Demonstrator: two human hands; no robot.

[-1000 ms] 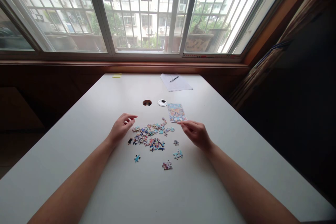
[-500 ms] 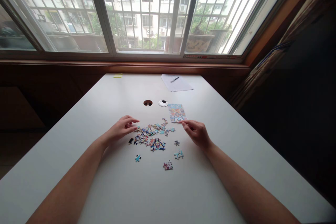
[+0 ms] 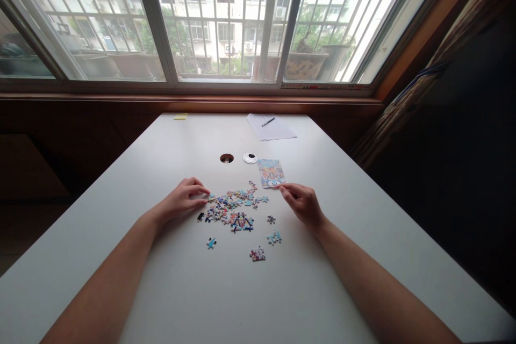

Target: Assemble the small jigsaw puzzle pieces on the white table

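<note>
My left hand [image 3: 186, 196] rests at the left edge of a loose pile of jigsaw puzzle pieces [image 3: 231, 201]. Its thumb and forefinger are apart, with their tips at the outermost pieces. My right hand [image 3: 303, 203] is closed, thumb and forefinger pinching the lower right corner of a small printed picture card [image 3: 271, 173] that lies on the table. In front of the pile is a joined puzzle section [image 3: 242, 222] with a dark pattern. Nearer to me are a blue cluster [image 3: 211, 243], a light-blue cluster [image 3: 274, 237] and a reddish cluster [image 3: 257, 254].
The white table [image 3: 193, 295] has a round cable hole [image 3: 226, 158], its loose cover [image 3: 250, 158] lying beside it. Toward the window are paper sheets [image 3: 278, 131] with a pen [image 3: 268, 122] on top, and a yellow sticky note [image 3: 181, 116].
My left hand has shifted slightly left and toward me, its fingertips drawing back over the pile's edge. My right hand stays at the card's corner.
</note>
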